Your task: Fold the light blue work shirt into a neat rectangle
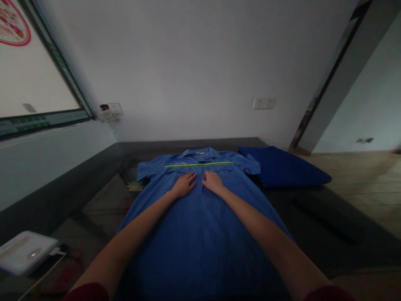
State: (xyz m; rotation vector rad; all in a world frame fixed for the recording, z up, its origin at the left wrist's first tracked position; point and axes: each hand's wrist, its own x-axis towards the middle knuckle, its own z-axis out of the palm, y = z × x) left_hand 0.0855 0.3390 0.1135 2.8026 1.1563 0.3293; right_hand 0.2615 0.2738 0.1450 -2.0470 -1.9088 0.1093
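Observation:
A blue short-sleeved work shirt (200, 234) lies spread out, front side up, with its collar at the far end. A yellow-green stripe crosses its chest. My left hand (184, 184) rests flat on the shirt's chest, left of the front placket, fingers stretched out. Just right of the placket, my right hand (213, 182) has its fingers bent and closed at the shirt's front edge, just below the stripe. Its fingertips are partly hidden.
A dark table (313, 225) bears the shirt. Folded blue cloth (282, 167) lies at the right. At the left front stands a white device (26, 253) with a cable. Behind the table, a wall (188, 75) carries sockets (265, 103) and a power adapter (107, 115).

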